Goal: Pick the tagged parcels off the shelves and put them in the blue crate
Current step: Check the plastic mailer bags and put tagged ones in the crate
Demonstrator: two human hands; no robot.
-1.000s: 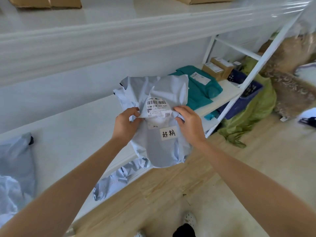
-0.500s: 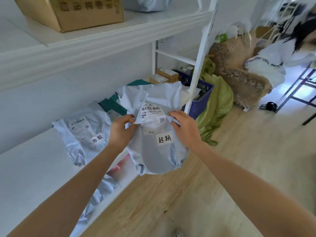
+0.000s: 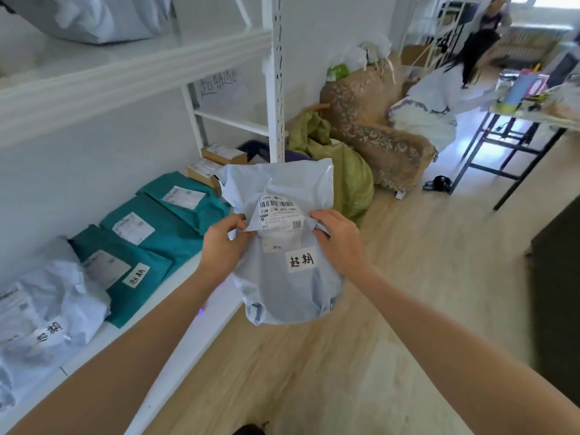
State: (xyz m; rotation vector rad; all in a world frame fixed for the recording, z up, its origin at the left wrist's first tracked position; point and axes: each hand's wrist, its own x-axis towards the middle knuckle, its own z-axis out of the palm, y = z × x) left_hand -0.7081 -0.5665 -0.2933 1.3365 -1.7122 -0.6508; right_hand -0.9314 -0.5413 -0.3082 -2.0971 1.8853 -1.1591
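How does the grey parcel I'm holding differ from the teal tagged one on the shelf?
The pale grey plastic parcel hangs upright, pinched by the left hand and right hand; the teal plastic parcel lies flat, unheld, on the white shelf. Both are labelled, hand-tagged soft mailers.

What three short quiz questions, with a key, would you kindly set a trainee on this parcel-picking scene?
1. True or false: the left hand and the right hand both grip the grey parcel.
2. How many teal parcels lie on the shelf? A: one. B: three. C: five.
3. Fill the gap: on the held parcel, the handwritten tag sits ___ the barcode label.

Key: 1 true; 2 B; 3 below.
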